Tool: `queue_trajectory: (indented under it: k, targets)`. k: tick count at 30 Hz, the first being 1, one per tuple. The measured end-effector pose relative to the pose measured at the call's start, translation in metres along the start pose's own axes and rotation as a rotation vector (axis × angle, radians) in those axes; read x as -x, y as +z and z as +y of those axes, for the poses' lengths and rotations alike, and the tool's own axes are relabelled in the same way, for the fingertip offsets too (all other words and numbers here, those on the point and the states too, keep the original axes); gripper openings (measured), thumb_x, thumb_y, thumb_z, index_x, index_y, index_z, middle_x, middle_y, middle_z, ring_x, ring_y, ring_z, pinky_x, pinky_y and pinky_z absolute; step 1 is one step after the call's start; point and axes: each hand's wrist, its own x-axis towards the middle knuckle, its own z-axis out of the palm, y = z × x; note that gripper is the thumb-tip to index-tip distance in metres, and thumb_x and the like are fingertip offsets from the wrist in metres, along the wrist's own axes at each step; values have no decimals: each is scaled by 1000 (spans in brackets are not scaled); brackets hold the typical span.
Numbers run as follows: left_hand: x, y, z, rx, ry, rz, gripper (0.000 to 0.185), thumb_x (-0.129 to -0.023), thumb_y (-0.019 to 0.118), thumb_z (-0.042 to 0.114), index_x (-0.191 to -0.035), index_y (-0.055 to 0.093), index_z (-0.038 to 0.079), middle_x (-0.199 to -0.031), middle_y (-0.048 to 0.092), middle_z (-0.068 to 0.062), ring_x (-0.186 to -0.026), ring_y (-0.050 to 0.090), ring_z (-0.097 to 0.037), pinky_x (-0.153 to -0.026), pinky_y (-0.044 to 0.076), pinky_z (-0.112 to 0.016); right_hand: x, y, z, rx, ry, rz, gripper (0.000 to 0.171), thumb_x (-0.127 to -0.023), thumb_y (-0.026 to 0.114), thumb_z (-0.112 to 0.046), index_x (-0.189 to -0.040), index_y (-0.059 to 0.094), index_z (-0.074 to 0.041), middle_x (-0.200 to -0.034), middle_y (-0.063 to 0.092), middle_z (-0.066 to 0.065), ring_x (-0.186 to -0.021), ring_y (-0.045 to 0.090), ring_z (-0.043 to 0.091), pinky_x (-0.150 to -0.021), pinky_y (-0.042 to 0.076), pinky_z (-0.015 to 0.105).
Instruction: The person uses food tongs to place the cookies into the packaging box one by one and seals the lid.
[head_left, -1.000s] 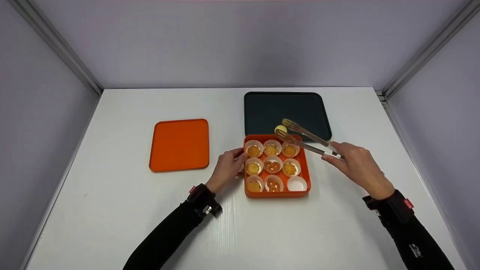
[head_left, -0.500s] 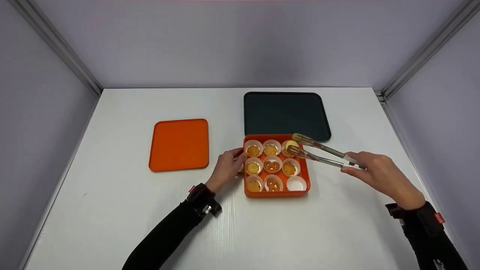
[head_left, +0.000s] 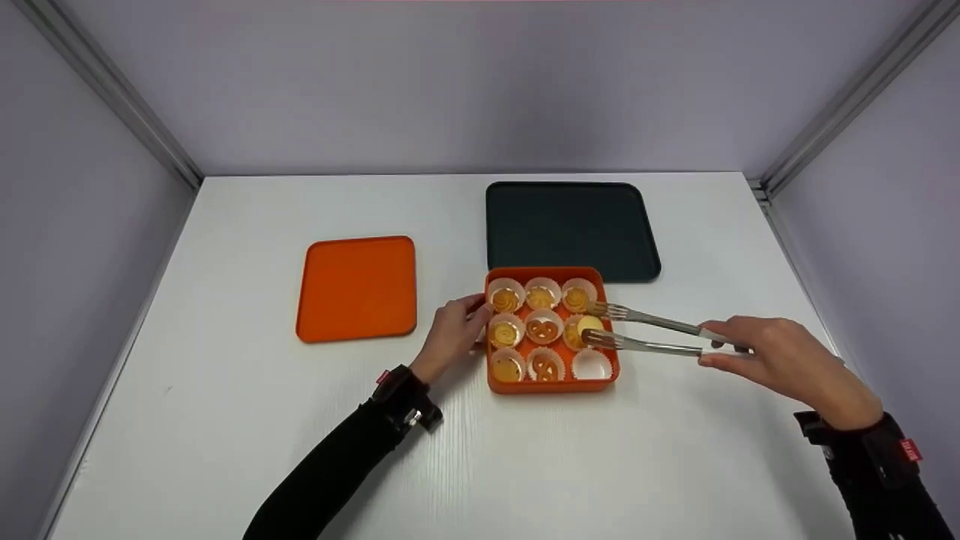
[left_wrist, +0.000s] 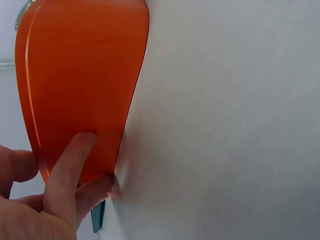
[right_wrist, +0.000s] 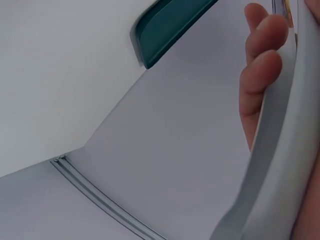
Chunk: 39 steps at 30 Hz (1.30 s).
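An orange box in the head view has several paper cups in rows, most with yellow piped cookies, two with pretzel-shaped pieces. Its front right cup shows a bare white inside. My left hand rests against the box's left wall; in the left wrist view its fingertips press the outer side, another finger at the rim. My right hand grips metal tongs with white handles. A pale yellow round piece sits between the tong tips, over the right cup of the middle row.
A dark green tray lies right behind the box. To the left is a flat square orange lid or tray. Grey walls rise at the back and both sides of the white table.
The tongs and the round yellow piece have moved from the dark tray's front edge across the box's right side toward the front. My right hand shifted right and nearer; the left hand stayed put.
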Motion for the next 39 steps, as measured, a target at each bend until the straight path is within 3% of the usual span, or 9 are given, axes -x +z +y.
queue_trajectory:
  k: [7, 12, 18, 25, 33, 39]
  targets:
    - [0, -1, 0, 15, -8, -8, 44, -108, 55, 24, -145, 59, 0, -133, 68, -14, -118, 67, -23, -77, 63, -32, -3, -8, -15, 107, -59, -29, 42, -74, 93, -26, -109, 78, -9, -84, 71, -8, -62, 55, -1, -52, 51, 24]
    - [0, -1, 1, 5, 7, -7, 44, -108, 55, 24, -144, 59, -1, -133, 68, -14, -120, 66, -23, -83, 62, -32, -6, -13, -27, 185, -81, -59, 42, -72, 94, -28, -106, 77, -10, -77, 66, -10, -55, 53, 1, -47, 48, 24]
    - [-1, -2, 1, 1, 14, -3, 44, -108, 55, 23, -145, 58, -1, -132, 68, -14, -120, 66, -23, -78, 63, -33, -14, -22, -42, 230, -107, -87, 39, -71, 94, -30, -102, 76, -13, -73, 58, -14, -51, 43, -2, -43, 40, 21]
    - [-1, -2, 0, -32, 16, -3, 43, -108, 54, 24, -144, 60, 0, -130, 70, -13, -117, 67, -21, -80, 62, -32, -28, -33, -57, 284, -90, -168, 37, -71, 95, -32, -97, 76, -14, -69, 56, -12, -50, 44, 2, -42, 39, 23]
    - [-1, -2, 0, -14, 1, -10, 44, -108, 54, 25, -145, 59, 1, -133, 68, -14, -116, 67, -21, -77, 63, -30, -49, -37, -72, 295, -14, -325, 35, -73, 94, -32, -97, 78, -12, -69, 59, -9, -51, 48, 8, -43, 43, 28]
    - [-1, -3, 0, 5, 5, -12, 43, -108, 55, 24, -144, 60, 1, -133, 68, -15, -117, 67, -23, -75, 63, -31, -54, -34, -75, 308, -7, -349, 35, -74, 94, -32, -97, 78, -11, -69, 58, -8, -51, 48, 9, -43, 43, 29]
